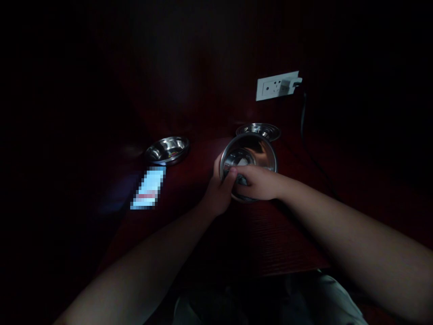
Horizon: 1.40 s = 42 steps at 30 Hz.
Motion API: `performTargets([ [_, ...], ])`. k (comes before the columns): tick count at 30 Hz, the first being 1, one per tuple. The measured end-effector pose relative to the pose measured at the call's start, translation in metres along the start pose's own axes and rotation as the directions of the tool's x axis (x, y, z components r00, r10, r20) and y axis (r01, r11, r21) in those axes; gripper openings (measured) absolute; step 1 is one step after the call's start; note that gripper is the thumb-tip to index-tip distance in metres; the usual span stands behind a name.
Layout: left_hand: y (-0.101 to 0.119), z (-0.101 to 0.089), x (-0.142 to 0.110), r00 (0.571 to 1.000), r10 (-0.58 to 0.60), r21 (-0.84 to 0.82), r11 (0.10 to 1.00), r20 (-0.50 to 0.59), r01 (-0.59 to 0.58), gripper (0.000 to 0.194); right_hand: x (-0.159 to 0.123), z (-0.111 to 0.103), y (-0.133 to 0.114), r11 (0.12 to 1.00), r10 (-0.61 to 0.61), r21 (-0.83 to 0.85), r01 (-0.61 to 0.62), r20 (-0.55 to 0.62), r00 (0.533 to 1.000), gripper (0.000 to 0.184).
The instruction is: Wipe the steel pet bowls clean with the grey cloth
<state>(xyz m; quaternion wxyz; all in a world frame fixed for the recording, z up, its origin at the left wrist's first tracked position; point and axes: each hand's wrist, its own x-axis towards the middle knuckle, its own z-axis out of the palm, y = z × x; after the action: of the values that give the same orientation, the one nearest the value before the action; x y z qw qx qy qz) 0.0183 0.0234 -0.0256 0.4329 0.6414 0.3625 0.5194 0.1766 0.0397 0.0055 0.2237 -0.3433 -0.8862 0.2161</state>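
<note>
Evidently, handling inside the pot (265, 153) is in hand. Its near-left rim is clasped by the left hand (218, 196), thumb inside; the right hand (262, 183) is lowered in, fingers curled, their opening and any hold hidden. Between two dishes (167, 151) (262, 127), slightly nearer, it is tilted; steady support seems called for.

On the table (287, 243), the left dish (165, 150) sits behind the screen (149, 187). The pot (265, 155) is to their right, just in front of the back dish (259, 128). Behind that dish is the socket (270, 88), with a plug (295, 83) in its right end.
</note>
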Motion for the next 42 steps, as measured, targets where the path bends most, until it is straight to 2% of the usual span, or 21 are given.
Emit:
performTargets([
  [11, -0.0025, 0.0004, 0.0014, 0.999, 0.043, 0.005, 0.999, -0.002, -0.043, 0.052, -0.0002, -0.0011, -0.001, 1.0, 0.002, 0.009, -0.002, 0.008, 1.0, 0.019],
  [17, -0.0011, 0.0001, 0.0007, 1.0, 0.008, 0.016, 1.0, -0.005, -0.008, 0.052, -0.0003, -0.0011, -0.0012, 1.0, -0.004, 0.014, 0.004, 0.001, 1.0, 0.018],
  [42, 0.001, 0.0011, 0.0004, 1.0, 0.004, 0.002, 1.0, -0.004, -0.004, 0.053, 0.0, -0.001, 0.0004, 0.999, -0.024, 0.029, 0.024, 0.002, 1.0, 0.017],
])
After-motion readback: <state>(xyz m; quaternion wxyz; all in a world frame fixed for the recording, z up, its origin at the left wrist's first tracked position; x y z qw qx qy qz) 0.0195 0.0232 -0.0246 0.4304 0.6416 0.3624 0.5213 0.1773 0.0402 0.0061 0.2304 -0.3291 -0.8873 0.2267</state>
